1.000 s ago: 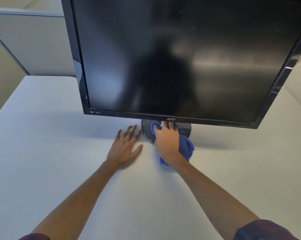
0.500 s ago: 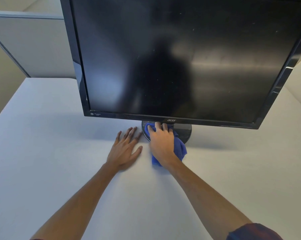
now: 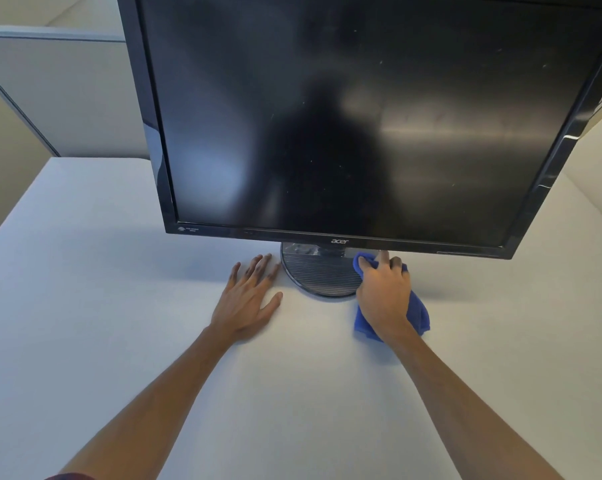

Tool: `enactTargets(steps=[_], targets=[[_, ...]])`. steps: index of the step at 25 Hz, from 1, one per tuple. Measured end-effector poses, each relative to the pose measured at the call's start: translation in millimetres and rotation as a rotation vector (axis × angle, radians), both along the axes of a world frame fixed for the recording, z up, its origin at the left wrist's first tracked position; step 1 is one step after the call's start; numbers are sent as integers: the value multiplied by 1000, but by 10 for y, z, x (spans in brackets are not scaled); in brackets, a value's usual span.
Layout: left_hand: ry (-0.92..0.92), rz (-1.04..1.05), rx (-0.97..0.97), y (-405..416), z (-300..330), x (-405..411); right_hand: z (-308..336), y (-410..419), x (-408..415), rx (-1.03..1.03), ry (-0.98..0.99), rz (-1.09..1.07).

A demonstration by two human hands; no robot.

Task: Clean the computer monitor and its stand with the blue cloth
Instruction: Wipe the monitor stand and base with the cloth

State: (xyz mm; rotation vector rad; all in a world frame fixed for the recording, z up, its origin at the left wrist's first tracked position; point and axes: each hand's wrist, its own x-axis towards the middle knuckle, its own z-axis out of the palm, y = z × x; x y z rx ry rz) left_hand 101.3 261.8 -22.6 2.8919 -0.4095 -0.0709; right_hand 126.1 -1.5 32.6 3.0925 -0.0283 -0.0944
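Cloth (image 3: 419, 311), blue and bunched, sits under my right hand (image 3: 382, 292), fingers curled over it, at the stand's (image 3: 318, 275) three o'clock edge. My left hand (image 3: 247, 299) lies flat and empty at its nine o'clock, below the monitor (image 3: 344, 116).

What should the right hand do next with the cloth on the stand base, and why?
Probably sweep the blue cloth leftward across the ribbed base. The right hand presses it at the base's right edge, so most of the ribbing lies uncovered, while the left hand rests flat on the desk beside it.
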Motion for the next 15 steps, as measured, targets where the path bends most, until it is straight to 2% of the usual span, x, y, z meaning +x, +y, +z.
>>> enactTargets(steps=[4,10,15], targets=[[-1,5,8,-7,3,7,152,405,-73,-43,-43,159],[42,21,-12,-42,6,-8,175,1312,-29,7,-41,333],[37,22,28,-11,-8,-9,36,1230,58,-1,-13,364]])
